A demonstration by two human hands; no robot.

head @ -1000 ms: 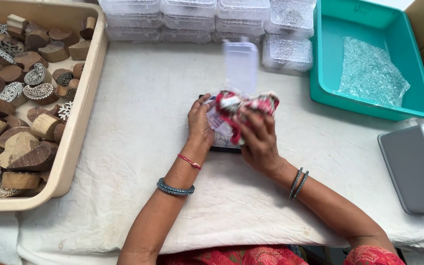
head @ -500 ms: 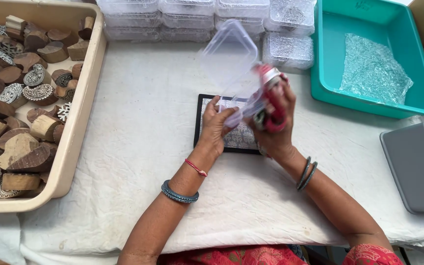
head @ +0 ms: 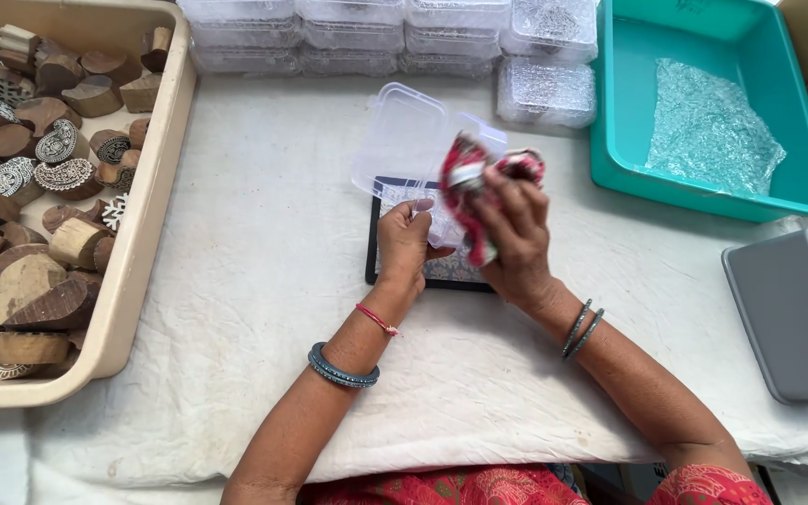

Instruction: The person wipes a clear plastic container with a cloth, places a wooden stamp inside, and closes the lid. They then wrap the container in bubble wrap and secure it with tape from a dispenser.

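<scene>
Head view: the left hand (head: 406, 245) grips a clear box (head: 413, 140), its lid open, just above a dark tablet (head: 423, 271) on the white worktop (head: 264, 281). The right hand (head: 516, 234) has its fingers clenched round a red cloth (head: 474, 182) against the box. A beige tray (head: 151, 215) of wooden blocks (head: 39, 234) sits left, a teal tub (head: 610, 140) right.

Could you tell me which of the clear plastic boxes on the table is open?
The clear box at the left hand: lid up, while the stacked boxes behind are shut.
</scene>
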